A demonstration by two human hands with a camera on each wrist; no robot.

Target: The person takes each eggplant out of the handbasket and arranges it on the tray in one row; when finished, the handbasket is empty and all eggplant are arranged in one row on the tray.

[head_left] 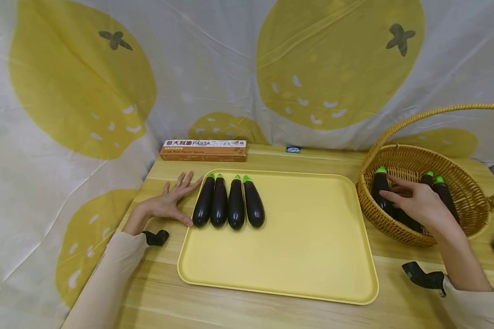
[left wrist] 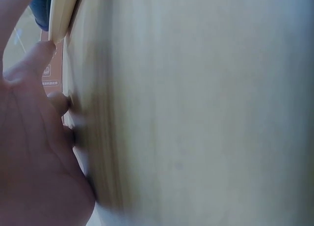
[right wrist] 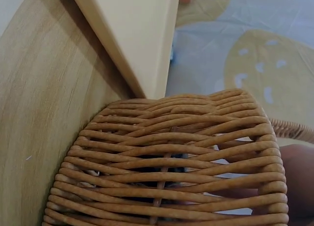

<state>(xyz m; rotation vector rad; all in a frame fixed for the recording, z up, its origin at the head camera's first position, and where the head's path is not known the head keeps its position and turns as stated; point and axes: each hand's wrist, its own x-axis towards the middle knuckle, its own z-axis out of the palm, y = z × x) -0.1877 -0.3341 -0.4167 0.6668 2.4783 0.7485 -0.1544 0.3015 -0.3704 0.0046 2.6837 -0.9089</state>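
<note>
Several dark purple eggplants [head_left: 236,205] with green caps lie side by side on the left part of a yellow tray [head_left: 304,246]. My left hand [head_left: 166,203] rests with spread fingers at the tray's left edge, its thumb close to the leftmost eggplant [head_left: 203,203]. Inside a wicker basket [head_left: 473,201] at the right are more eggplants. There my right hand [head_left: 424,203] reaches in, thumb and index finger extended at the side of an eggplant [head_left: 380,185] by the left wall. Basket weave hides most of this hand in the right wrist view.
A pasta box [head_left: 203,153] stands behind the tray, with a small blue packet [head_left: 293,149] to its right. The basket's tall handle [head_left: 432,112] arches over its far side. A lemon-print cloth [head_left: 214,68] hangs behind the wooden table [head_left: 156,278].
</note>
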